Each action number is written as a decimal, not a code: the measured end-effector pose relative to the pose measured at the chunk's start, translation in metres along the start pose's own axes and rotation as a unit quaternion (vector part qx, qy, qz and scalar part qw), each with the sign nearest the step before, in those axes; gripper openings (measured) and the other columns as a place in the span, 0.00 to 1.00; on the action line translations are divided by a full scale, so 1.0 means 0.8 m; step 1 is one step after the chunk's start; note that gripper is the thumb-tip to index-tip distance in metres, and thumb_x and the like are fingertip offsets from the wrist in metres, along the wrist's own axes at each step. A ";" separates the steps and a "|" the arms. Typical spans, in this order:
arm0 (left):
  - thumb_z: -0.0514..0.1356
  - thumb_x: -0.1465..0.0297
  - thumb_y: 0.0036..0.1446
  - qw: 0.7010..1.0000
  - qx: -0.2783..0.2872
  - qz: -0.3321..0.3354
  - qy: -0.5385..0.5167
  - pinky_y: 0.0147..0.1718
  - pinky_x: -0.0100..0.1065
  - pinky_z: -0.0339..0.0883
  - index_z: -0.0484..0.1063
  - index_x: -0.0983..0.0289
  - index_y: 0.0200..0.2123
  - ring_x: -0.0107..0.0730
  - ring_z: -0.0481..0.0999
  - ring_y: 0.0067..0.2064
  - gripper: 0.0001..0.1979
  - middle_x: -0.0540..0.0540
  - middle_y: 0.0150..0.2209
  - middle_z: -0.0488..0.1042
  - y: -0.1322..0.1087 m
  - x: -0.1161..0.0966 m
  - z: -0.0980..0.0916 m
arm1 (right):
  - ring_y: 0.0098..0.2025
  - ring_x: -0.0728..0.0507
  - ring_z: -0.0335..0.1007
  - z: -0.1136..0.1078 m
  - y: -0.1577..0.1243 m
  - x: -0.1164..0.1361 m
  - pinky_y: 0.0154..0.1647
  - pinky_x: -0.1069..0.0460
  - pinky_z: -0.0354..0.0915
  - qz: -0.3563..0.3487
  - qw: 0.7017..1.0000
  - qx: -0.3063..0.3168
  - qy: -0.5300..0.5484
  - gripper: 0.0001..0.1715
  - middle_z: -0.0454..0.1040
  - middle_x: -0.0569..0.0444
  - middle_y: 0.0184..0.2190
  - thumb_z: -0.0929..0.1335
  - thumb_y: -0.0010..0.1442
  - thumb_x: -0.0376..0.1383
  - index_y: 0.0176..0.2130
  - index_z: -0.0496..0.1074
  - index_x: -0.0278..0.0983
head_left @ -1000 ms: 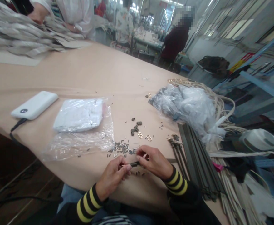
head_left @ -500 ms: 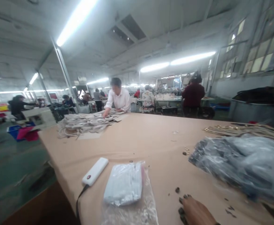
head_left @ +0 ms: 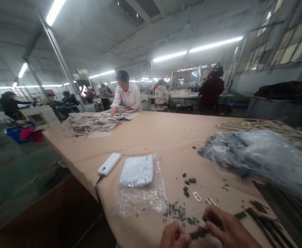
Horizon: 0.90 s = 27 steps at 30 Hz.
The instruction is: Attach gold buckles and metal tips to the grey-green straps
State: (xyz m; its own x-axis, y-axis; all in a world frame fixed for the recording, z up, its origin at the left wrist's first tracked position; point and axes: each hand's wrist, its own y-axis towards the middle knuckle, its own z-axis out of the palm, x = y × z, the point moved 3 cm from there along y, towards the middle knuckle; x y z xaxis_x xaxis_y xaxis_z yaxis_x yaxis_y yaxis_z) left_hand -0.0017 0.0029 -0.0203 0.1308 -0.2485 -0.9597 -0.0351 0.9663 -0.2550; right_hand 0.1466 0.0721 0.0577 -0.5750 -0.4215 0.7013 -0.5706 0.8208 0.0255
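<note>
Near the bottom edge my left hand (head_left: 175,236) is closed, its fingers pinched on one end of a dark narrow strap (head_left: 197,233). My right hand (head_left: 227,227) grips the same strap a little to the right, with the strap's other end sticking out past the knuckles. A small dark piece sits at the right fingertips; its kind is too blurred to tell. Just beyond the hands lies a heap of small dark metal bits (head_left: 178,210). Gold rectangular buckles (head_left: 197,196) and several dark chunky pieces (head_left: 185,191) rest farther up the table.
A clear bag with a white packet (head_left: 137,170) and a white power bank (head_left: 109,163) with a black cable lie to the left. Bulky plastic bags (head_left: 259,155) and dark straps (head_left: 277,210) occupy the right. Across the table a person in white (head_left: 127,96) handles pale straps (head_left: 94,122).
The view has tilted down. My right hand, earlier by the small dark pieces, now grips the strap. My left hand has come into view, also holding the strap.
</note>
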 end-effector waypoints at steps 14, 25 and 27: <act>0.57 0.60 0.46 0.999 0.006 -0.027 0.047 0.13 0.22 0.50 0.60 0.66 0.22 0.16 0.56 0.13 0.15 0.43 0.14 0.62 -0.063 -0.015 0.030 | 0.29 0.48 0.68 0.028 -0.100 0.013 0.31 0.54 0.63 0.060 0.986 0.027 0.150 0.12 0.73 0.51 0.27 0.61 0.49 0.27 0.32 0.71 0.32; 0.57 0.60 0.47 0.998 0.036 -0.026 0.052 0.14 0.21 0.48 0.60 0.67 0.22 0.15 0.56 0.14 0.15 0.43 0.14 0.61 -0.059 -0.016 0.033 | 0.25 0.50 0.64 0.036 -0.097 0.011 0.23 0.57 0.61 0.098 0.979 -0.034 0.176 0.03 0.68 0.56 0.23 0.62 0.49 0.31 0.27 0.65 0.34; 0.57 0.59 0.46 0.998 0.035 -0.036 0.046 0.14 0.22 0.49 0.60 0.66 0.22 0.15 0.56 0.14 0.16 0.43 0.15 0.62 -0.057 -0.015 0.034 | 0.25 0.49 0.67 0.041 -0.097 0.007 0.24 0.55 0.63 0.121 0.969 -0.032 0.214 0.03 0.70 0.54 0.24 0.62 0.49 0.30 0.29 0.64 0.34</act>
State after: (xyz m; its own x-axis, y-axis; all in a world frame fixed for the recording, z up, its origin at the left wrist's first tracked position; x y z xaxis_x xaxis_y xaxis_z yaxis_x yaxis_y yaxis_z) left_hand 0.0251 -0.0367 0.0058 0.0380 -0.3187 -0.9471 0.0409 0.9475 -0.3172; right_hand 0.1683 -0.0063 0.0359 -0.3834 -0.0252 0.9232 -0.4038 0.9036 -0.1430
